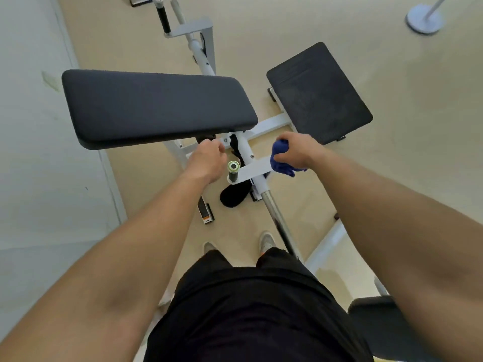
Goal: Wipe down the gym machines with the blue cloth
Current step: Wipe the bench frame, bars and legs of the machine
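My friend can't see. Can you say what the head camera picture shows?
A person's right hand grips a bunched blue cloth against a white bar of a gym machine. The left hand is close by, near a long black pad.

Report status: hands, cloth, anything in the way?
Right hand grips blue cloth at white crossbar. Left hand curled below long pad, grip unclear. Handle post stands between the hands.

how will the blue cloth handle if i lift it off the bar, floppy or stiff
Probably floppy: the cloth is bunched in the right hand and a loose end droops past the white bar. Likely light, as one hand holds it all. Unlikely to roll; it looks soft and crumpled.
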Tool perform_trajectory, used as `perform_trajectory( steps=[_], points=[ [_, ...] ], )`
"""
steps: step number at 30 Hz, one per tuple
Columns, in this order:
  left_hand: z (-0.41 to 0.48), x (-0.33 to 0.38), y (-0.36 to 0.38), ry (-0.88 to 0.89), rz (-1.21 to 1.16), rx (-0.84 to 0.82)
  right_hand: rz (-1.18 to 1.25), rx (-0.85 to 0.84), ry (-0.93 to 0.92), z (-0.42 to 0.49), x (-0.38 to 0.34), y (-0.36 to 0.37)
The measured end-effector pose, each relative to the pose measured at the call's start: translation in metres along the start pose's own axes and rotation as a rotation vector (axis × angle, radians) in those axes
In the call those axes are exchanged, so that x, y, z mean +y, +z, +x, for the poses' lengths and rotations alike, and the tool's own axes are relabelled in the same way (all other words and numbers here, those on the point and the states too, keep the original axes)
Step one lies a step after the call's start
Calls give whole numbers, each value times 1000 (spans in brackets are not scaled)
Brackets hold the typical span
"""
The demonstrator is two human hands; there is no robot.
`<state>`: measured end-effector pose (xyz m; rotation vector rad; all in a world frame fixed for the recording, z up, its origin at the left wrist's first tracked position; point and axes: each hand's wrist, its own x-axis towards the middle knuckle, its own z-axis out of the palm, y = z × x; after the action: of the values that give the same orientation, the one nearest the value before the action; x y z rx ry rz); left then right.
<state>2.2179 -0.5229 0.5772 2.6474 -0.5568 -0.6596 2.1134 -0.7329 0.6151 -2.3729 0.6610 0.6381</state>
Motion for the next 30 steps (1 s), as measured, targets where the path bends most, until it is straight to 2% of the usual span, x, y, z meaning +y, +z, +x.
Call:
perform_trajectory(
  steps=[6, 11, 17, 22, 30],
  points=[
    [12, 21, 1, 207, 93, -143, 63, 114, 117, -26, 9, -6],
    [17, 29, -2, 209, 73, -166, 62, 128, 133, -36, 20, -4],
    [1, 40, 13, 106, 95, -127, 19, 81, 59, -36, 42, -5],
    [-26, 61, 34, -74, -15, -22, -63, 2, -88, -28, 58, -16],
    [-74, 55, 73, -237, -111, 15, -189, -153, -219, -11, 69, -17]
  ],
)
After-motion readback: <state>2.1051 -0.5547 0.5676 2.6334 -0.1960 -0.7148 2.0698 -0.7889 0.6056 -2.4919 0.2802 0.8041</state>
